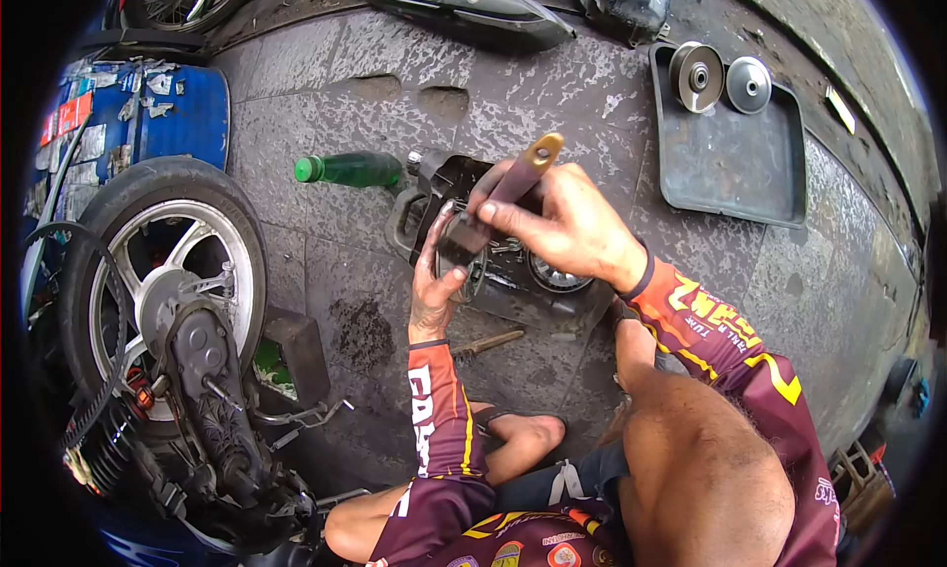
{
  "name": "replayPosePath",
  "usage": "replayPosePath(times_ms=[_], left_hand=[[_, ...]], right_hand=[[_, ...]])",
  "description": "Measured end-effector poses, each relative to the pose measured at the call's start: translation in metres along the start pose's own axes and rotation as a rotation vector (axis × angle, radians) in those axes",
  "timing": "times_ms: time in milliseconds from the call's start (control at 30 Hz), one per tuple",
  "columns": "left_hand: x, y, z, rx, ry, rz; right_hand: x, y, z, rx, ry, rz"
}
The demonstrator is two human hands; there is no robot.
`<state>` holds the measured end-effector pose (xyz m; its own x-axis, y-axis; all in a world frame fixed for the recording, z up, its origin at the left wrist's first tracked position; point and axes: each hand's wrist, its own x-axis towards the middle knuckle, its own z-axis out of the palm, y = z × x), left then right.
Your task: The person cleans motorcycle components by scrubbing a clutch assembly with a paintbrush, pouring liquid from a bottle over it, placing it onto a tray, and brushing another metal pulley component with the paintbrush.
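My right hand [562, 222] is wrapped round the handle of a paintbrush [523, 173], whose bristles point down and left. The bristles meet a small metal part [472, 276] that my left hand [434, 281] holds, its fingers round the left side and thumb in front. Much of the part is hidden by the brush and fingers. Beneath both hands is a black container [552, 309] with small metal pieces and a round toothed part [555, 273] in it. A brush-like tool with a wooden handle [490, 342] lies on the floor near my left wrist.
A green bottle [360, 170] lies left of the container. At the right, a black tray [735, 173] holds two round metal discs. A wheel with an engine part [202, 345] stands at the left, by a blue drum [187, 113]. Dark housings [473, 10] lie at the top.
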<state>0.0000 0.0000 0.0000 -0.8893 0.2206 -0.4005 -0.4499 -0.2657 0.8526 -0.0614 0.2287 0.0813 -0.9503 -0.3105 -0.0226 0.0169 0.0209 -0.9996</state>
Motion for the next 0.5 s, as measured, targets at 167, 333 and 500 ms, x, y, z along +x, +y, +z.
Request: replayPosePath(times_ms=[167, 333, 500], left_hand=[[0.004, 0.012, 0.015, 0.329, -0.075, -0.044], [0.007, 0.009, 0.008, 0.461, -0.109, 0.018], [0.004, 0.008, 0.009, 0.346, -0.103, 0.042]], right_hand=[[0.014, 0.024, -0.016, -0.344, 0.007, 0.090], [0.005, 0.025, -0.002, -0.309, -0.094, 0.044], [-0.003, 0.023, -0.006, -0.189, 0.009, 0.044]])
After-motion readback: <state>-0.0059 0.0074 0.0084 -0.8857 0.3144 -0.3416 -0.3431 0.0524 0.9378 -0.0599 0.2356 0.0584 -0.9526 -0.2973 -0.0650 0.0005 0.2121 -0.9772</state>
